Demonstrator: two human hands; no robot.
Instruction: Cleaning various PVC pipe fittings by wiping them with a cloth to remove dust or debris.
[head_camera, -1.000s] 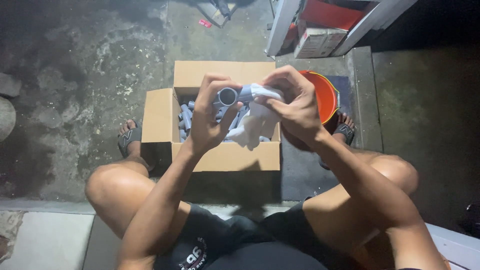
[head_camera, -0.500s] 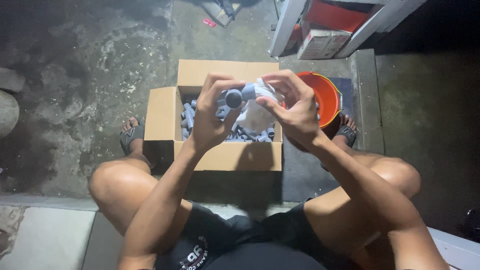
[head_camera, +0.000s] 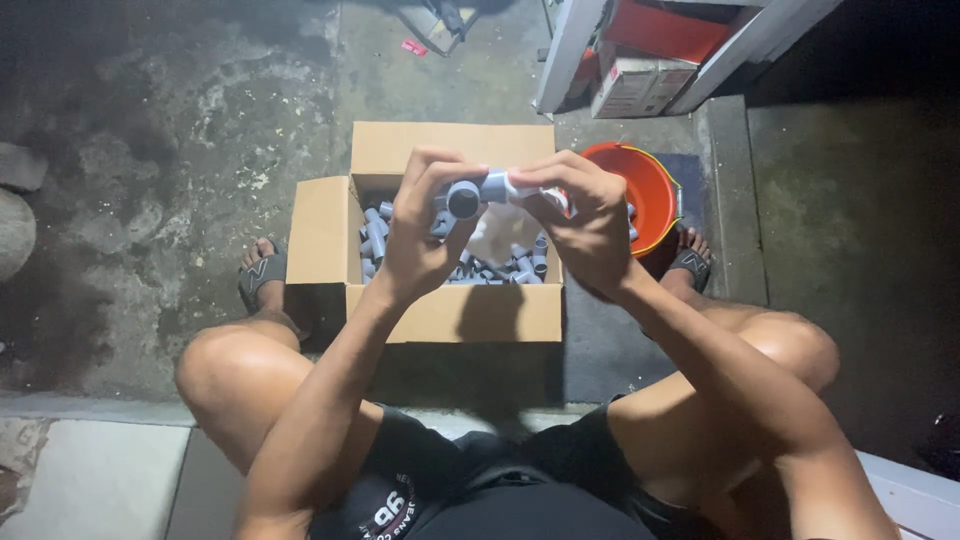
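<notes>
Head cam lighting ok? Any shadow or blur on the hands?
Head view: harsh light from above, corners fall to black; left hand and right hand sharp, holding a grey pipe fitting; their shadow lies on the cardboard box front.

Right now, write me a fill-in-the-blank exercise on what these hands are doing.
1. The left hand and the right hand together hold a grey pipe fitting above an open ____ box.
2. The box holds many more ____ pipe fittings.
3. Beside the box, on the person's right, stands an ____ bucket.
4. On each foot the person wears a dark ____.

Missing words: cardboard; grey; orange; sandal
</notes>
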